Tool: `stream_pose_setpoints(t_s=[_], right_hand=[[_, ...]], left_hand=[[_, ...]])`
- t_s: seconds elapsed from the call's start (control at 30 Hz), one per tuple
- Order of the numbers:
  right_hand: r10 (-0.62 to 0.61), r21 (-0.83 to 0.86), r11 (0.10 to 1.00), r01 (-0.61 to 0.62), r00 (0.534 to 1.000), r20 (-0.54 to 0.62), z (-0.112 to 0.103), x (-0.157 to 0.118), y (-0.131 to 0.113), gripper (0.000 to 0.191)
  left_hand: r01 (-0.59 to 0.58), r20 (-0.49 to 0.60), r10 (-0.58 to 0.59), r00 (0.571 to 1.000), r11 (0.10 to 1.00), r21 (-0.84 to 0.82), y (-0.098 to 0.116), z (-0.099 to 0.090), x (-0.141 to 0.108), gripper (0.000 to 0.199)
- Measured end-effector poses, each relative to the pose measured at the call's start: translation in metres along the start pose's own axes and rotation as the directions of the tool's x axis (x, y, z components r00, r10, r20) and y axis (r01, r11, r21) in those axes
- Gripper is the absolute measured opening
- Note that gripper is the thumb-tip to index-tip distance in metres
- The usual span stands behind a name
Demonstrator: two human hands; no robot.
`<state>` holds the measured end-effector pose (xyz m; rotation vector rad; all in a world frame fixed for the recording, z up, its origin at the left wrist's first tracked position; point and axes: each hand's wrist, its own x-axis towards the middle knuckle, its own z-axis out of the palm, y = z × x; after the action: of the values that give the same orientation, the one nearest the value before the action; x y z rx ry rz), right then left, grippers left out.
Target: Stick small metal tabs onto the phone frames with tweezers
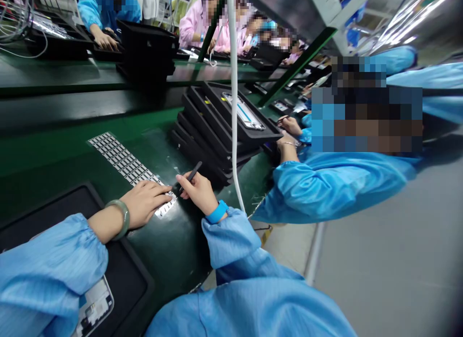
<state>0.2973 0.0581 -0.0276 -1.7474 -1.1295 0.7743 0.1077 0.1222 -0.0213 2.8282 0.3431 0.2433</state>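
A long sheet of small black-and-white stickers (121,158) lies on the green bench (159,245). My left hand (144,203) rests flat on the near end of that sheet, fingers stretched out. In my right hand (199,192) is a pair of dark tweezers (194,172), its tips pointing down at the sheet's edge beside my left fingertips. Whether the tips grip a sticker is too small to tell. Under my left forearm lies a black tray (135,274) with a phone frame (97,303) in it, partly covered by my sleeve.
Beyond my right hand stands a stack of black trays (202,134), the top one holding a phone frame (246,112). A white cable (234,86) hangs before it. A co-worker in a blue sleeve (311,182) sits close on the right. More black trays (146,47) stand across the bench.
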Motion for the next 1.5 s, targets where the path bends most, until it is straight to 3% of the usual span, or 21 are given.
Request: stream_pose_setpoints(t_s=[0.2, 0.4, 0.57, 0.7, 0.77, 0.87, 0.97, 1.07, 1.17, 1.23, 1.5], right_hand=[[0.120, 0.181, 0.974, -0.134, 0.989, 0.091, 0.003, 0.010, -0.010, 0.032], [0.160, 0.272, 0.948, -0.164, 0.986, 0.035, 0.005, 0.011, -0.014, 0.031], [0.164, 0.349, 0.924, -0.155, 0.986, 0.004, 0.003, 0.010, -0.021, 0.032], [0.160, 0.496, 0.858, -0.138, 0.987, -0.002, 0.006, 0.005, -0.042, 0.032], [0.141, 0.609, 0.783, -0.124, 0.990, 0.020, 0.012, -0.003, -0.055, 0.032], [0.093, 0.711, 0.693, -0.121, 0.993, 0.077, 0.029, -0.019, -0.073, 0.031], [0.022, 0.724, 0.679, -0.124, 0.989, 0.148, 0.046, -0.036, -0.085, 0.030], [-0.083, 0.670, 0.742, -0.037, 0.986, 0.146, 0.055, -0.048, -0.093, 0.027], [-0.198, 0.586, 0.800, 0.131, 0.979, 0.051, 0.053, -0.054, -0.099, 0.022], [-0.244, 0.567, 0.804, 0.179, 0.969, 0.040, 0.051, -0.055, -0.101, 0.018], [-0.296, 0.525, 0.840, 0.136, 0.926, 0.233, 0.054, -0.061, -0.102, 0.012]], left_hand=[[0.007, 0.024, -0.008, 1.000, 1.000, 0.028, -0.002, 0.002, 0.002, 0.036], [0.023, 0.020, -0.023, 1.000, 1.000, -0.013, -0.002, 0.001, 0.002, 0.034], [0.046, -0.005, -0.047, 0.999, 0.991, -0.124, -0.002, 0.003, 0.002, 0.033], [0.095, -0.068, -0.119, 0.991, 0.955, -0.280, 0.004, -0.010, -0.004, 0.034], [0.169, -0.116, -0.224, 0.968, 0.917, -0.362, 0.012, -0.024, -0.012, 0.034], [0.297, -0.156, -0.406, 0.900, 0.836, -0.461, 0.029, -0.045, -0.030, 0.032], [0.410, -0.138, -0.605, 0.784, 0.672, -0.616, 0.044, -0.059, -0.049, 0.032], [0.455, -0.063, -0.738, 0.672, 0.479, -0.751, 0.055, -0.066, -0.066, 0.031], [0.484, -0.007, -0.755, 0.656, 0.428, -0.764, 0.059, -0.069, -0.077, 0.030], [0.493, 0.004, -0.752, 0.660, 0.428, -0.758, 0.061, -0.070, -0.081, 0.029], [0.580, 0.045, -0.733, 0.679, 0.497, -0.645, 0.071, -0.073, -0.086, 0.030]])
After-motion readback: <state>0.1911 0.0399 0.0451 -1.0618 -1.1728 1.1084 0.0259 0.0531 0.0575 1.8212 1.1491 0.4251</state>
